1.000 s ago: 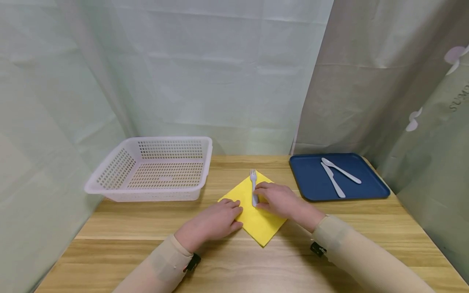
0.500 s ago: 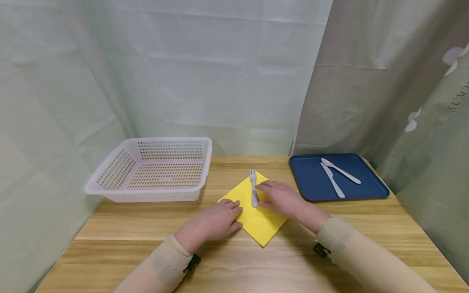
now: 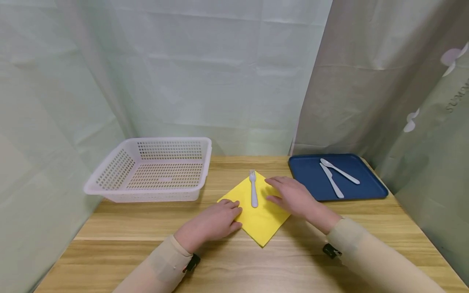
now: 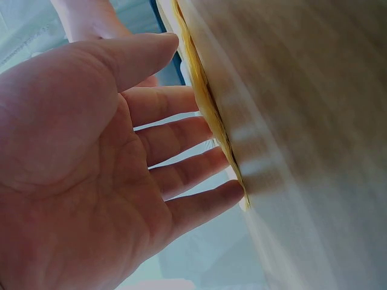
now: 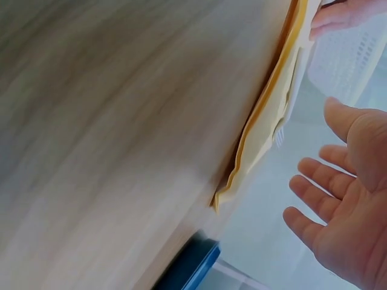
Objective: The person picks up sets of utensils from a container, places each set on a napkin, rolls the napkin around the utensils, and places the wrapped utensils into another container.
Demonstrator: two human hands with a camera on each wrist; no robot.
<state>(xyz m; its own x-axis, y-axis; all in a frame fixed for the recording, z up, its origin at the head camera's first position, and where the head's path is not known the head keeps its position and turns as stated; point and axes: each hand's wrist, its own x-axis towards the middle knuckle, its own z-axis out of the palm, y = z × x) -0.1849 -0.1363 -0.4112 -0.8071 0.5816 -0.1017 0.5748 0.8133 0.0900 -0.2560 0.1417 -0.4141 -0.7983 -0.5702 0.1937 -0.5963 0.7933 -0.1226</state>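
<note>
A yellow napkin point(image 3: 261, 226) lies on the wooden table with one corner toward me. On it rests a light-coloured fork point(image 3: 254, 193), tines pointing away. My left hand point(image 3: 214, 221) touches the napkin's left edge; in the left wrist view its straight fingers point(image 4: 181, 136) meet that edge. My right hand point(image 3: 293, 197) is over the napkin's right part, apart from the fork. The right wrist view shows this hand point(image 5: 351, 199) holding nothing, its fingers spread and raised off the napkin.
A white perforated basket point(image 3: 203, 162) stands at the back left. At the back right is a dark blue tray point(image 3: 305, 179) bearing a knife point(image 3: 332, 182) and a spoon point(image 3: 340, 171). Curtains point(image 3: 220, 73) hang behind and beside the table.
My right hand has come off the fork handle and moved to the right, its fingers opening. The fork stays on the napkin, and my left hand has not moved.
</note>
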